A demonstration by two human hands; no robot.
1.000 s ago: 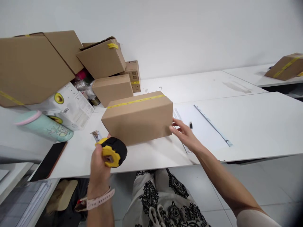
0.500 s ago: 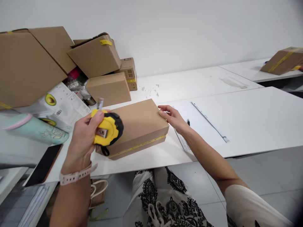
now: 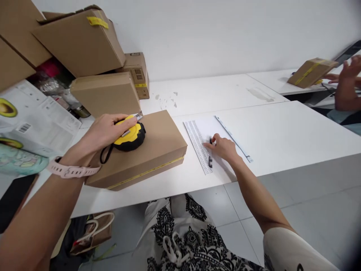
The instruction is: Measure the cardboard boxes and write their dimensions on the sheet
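My left hand (image 3: 113,130) is closed around a yellow and black tape measure (image 3: 130,136), holding it over the left part of a closed cardboard box (image 3: 160,139). A short bit of silver blade sticks out at the top, and a black wrist strap hangs from the case. On the white table my right hand (image 3: 224,147) reaches down to a pen with black ends (image 3: 210,162). Its thumb crosses over the pen and the index finger is bent beside it, with a gap between their tips. The pen lies on a white sheet (image 3: 218,126), alongside a strip of small print (image 3: 197,146).
Cardboard boxes (image 3: 105,92) are stacked at the back left, near a white carton with avocado pictures (image 3: 42,116). A pale blue strip (image 3: 232,137) lies on the sheet's right side. At the far right are another person's hand (image 3: 349,75) and a taped box (image 3: 311,72).
My right hand has left the box and moved to the pen on the sheet. My left hand has turned the tape measure and brought it over the box. The view has swung right.
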